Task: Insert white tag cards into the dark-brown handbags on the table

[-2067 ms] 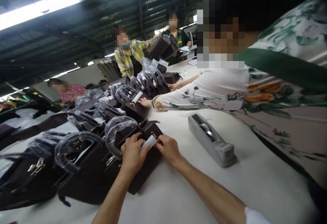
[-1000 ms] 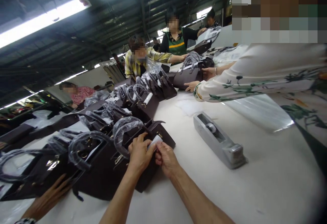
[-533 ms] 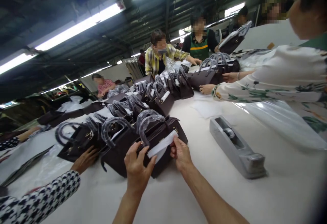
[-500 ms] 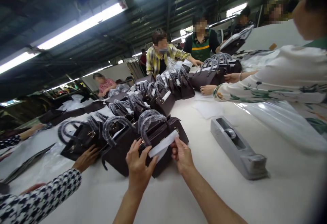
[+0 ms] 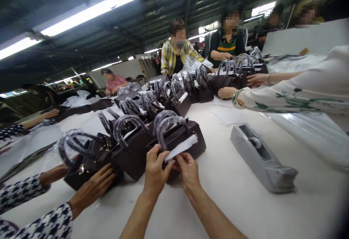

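Note:
A dark brown handbag (image 5: 196,129) stands right in front of me, its looped handles (image 5: 167,120) wrapped in clear plastic. Across its front lies a white paper strip (image 5: 184,146), slanting up to the right over the gold hardware. My left hand (image 5: 155,170) pinches the strip's lower left end between thumb and fingers. Against the lower edge of the strip, my right hand (image 5: 188,171) is closed with fingertips pressed together, close to my left thumb. My fingers hide part of the bag's front. Another dark handbag (image 5: 133,155) stands just left of this one.
A grey tape dispenser (image 5: 263,160) sits to the right on the white table (image 5: 218,210). At left, a co-worker's hands (image 5: 94,186) hold another handbag (image 5: 79,173). Plastic sheets (image 5: 308,133) lie at right beside another person's sleeve (image 5: 294,90). More wrapped bags stand behind.
My right hand has moved from the strip's upper right end down to its lower edge, nearer my left hand. At left, the co-worker's second hand now shows around their bag.

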The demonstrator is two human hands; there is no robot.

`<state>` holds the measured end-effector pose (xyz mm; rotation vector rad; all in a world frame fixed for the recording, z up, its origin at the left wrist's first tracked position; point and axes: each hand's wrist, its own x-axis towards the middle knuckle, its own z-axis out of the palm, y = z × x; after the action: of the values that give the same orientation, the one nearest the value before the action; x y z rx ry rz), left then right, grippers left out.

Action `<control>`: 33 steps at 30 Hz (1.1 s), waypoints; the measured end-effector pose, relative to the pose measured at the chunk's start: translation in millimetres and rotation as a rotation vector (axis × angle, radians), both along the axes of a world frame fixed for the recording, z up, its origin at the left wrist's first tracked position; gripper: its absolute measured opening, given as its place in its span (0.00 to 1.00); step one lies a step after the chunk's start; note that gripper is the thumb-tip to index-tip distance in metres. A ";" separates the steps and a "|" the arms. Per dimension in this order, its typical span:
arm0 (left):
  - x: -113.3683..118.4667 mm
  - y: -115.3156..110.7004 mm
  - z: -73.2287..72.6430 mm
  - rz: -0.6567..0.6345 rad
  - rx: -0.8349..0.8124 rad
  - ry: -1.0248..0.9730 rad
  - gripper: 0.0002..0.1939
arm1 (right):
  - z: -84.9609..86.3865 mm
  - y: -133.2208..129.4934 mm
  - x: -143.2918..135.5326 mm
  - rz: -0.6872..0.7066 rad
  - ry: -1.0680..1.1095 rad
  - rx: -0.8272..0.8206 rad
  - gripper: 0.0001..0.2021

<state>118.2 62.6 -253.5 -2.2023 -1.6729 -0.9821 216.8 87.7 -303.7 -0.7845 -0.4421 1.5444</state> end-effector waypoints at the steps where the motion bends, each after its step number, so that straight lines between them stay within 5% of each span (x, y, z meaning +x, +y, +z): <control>1: 0.4 0.7 -1.3 0.011 0.022 0.001 0.11 | 1.9 -0.4 -0.5 0.000 -0.012 -0.004 0.15; 16: 0.2 6.2 -8.2 0.004 0.125 -0.086 0.10 | 23.4 -5.1 -3.0 0.008 0.123 -0.190 0.20; 33: -15.8 8.5 -13.6 -0.142 0.241 0.289 0.14 | 21.2 -4.7 -2.6 -0.026 0.113 -0.180 0.16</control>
<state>102.4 71.1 -267.1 -2.1977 -1.2216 -0.8017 214.2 83.0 -282.5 -0.8332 -0.2108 1.6107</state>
